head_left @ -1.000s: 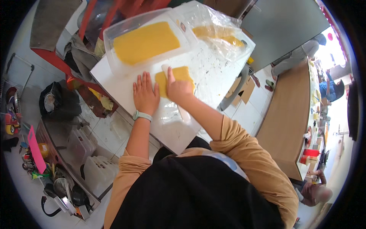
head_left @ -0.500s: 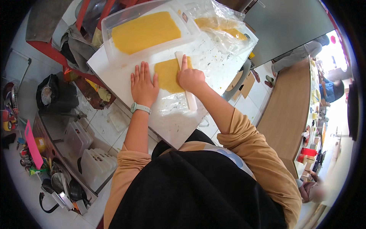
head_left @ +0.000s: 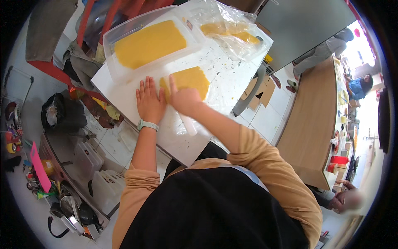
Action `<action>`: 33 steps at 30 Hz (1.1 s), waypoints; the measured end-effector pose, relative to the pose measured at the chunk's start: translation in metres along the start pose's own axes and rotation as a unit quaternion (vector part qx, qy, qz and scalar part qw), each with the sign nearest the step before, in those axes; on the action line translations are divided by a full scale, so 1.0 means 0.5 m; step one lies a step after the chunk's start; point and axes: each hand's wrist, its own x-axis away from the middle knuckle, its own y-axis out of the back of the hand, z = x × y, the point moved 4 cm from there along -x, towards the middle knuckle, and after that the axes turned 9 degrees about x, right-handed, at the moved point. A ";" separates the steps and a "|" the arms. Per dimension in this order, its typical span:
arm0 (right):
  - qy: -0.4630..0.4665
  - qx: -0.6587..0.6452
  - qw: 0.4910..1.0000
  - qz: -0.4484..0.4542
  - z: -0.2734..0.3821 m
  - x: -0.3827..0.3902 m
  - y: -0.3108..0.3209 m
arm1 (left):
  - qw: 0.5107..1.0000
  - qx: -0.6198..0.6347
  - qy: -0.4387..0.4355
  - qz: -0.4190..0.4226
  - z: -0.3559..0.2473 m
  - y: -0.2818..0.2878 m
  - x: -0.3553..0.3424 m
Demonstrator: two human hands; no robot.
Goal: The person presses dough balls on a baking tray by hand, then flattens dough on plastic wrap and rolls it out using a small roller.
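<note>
My left hand (head_left: 150, 100) lies open and flat on the white tabletop (head_left: 110, 87), fingers stretched beside a rough-edged yellow sheet (head_left: 195, 81) of dough-like material. My right hand (head_left: 182, 99) is closed on a white bar (head_left: 188, 126), index finger extended along it, pressing over the left part of the sheet; the bar's middle is hidden by this hand. Crinkled clear plastic (head_left: 199, 122) lies under the sheet's near side. Above, a clear plastic container (head_left: 112, 41) holds a larger yellow slab (head_left: 149, 41). A clear bag (head_left: 226, 18) with more yellow material rests at the upper right.
A red chair (head_left: 47, 66), black bin (head_left: 58, 106) and cluttered cart (head_left: 62, 166) stand left. Cardboard (head_left: 265, 95) lies on the floor beyond a grey curved bar (head_left: 255, 93). A long counter (head_left: 300, 124) runs along the right, with other people (head_left: 329, 50) near it.
My right hand and the white bar moved right and up, then back left and down to the sheet's left part. My left hand stays flat; the whole view shifts slightly.
</note>
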 end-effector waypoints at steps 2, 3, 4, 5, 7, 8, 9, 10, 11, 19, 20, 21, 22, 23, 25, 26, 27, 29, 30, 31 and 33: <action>-0.006 -0.033 0.999 0.005 0.010 -0.001 0.000 | 1.000 0.008 0.002 0.005 -0.001 0.001 0.004; -0.042 -0.026 0.999 0.009 -0.005 -0.002 -0.005 | 1.000 0.017 0.008 0.009 -0.003 -0.001 0.005; -0.078 -0.019 0.997 0.015 -0.020 -0.002 -0.010 | 1.000 0.017 0.007 0.013 -0.005 -0.003 0.002; -0.077 -0.022 0.997 0.020 -0.022 0.007 -0.006 | 1.000 0.013 0.001 0.004 -0.001 0.001 0.006; -0.124 -0.062 0.987 0.083 -0.049 0.017 0.011 | 1.000 0.009 -0.003 -0.008 0.004 -0.001 -0.002; -0.125 -0.063 0.986 0.085 -0.058 0.020 0.009 | 1.000 0.009 -0.008 -0.012 0.005 -0.002 -0.001; -0.135 -0.063 0.985 0.091 -0.067 0.024 0.006 | 1.000 0.009 -0.012 -0.016 0.006 -0.004 -0.001; -0.145 -0.063 0.983 0.097 -0.075 0.029 0.003 | 1.000 0.010 -0.012 -0.014 0.006 -0.006 0.000; -0.146 -0.063 0.982 0.098 -0.083 0.034 -0.003 | 1.000 0.009 -0.012 -0.014 0.007 -0.007 -0.001; -0.196 -0.086 0.975 0.063 -0.167 0.087 -0.016 | 1.000 0.002 -0.006 -0.010 0.009 -0.005 -0.001; -0.204 -0.101 0.972 0.055 -0.185 0.084 -0.017 | 1.000 0.004 -0.005 -0.008 0.008 -0.006 -0.006; -0.205 -0.100 0.972 0.050 -0.196 0.088 -0.019 | 1.000 0.006 -0.004 -0.006 0.008 -0.007 -0.011; -0.186 -0.108 0.975 0.055 -0.199 0.091 -0.023 | 1.000 0.006 -0.005 -0.012 0.007 -0.004 -0.008; -0.166 -0.114 0.978 0.059 -0.201 0.086 -0.018 | 1.000 0.005 -0.003 -0.010 0.007 -0.007 -0.007; -0.025 -0.075 0.997 -0.023 -0.125 0.063 0.017 | 1.000 0.004 -0.002 -0.006 0.001 -0.007 -0.002; 0.012 -0.068 0.995 -0.070 -0.088 0.047 0.021 | 1.000 0.003 -0.002 -0.002 -0.003 -0.004 -0.004; 0.012 -0.070 0.995 -0.071 -0.060 0.032 0.030 | 1.000 -0.001 0.001 0.003 -0.002 -0.002 -0.005; 0.028 -0.019 0.999 0.024 -0.027 0.008 0.032 | 1.000 0.004 0.003 0.010 -0.005 0.001 0.003; 0.027 -0.020 0.999 0.023 -0.039 -0.004 0.026 | 1.000 0.011 0.007 0.017 -0.007 0.001 0.001; 0.007 -0.016 1.000 0.019 -0.064 -0.020 0.016 | 1.000 0.011 0.005 0.018 -0.008 0.001 -0.005; -0.010 -0.013 1.000 0.019 -0.090 -0.025 0.020 | 1.000 0.001 -0.004 -0.003 -0.005 0.004 -0.002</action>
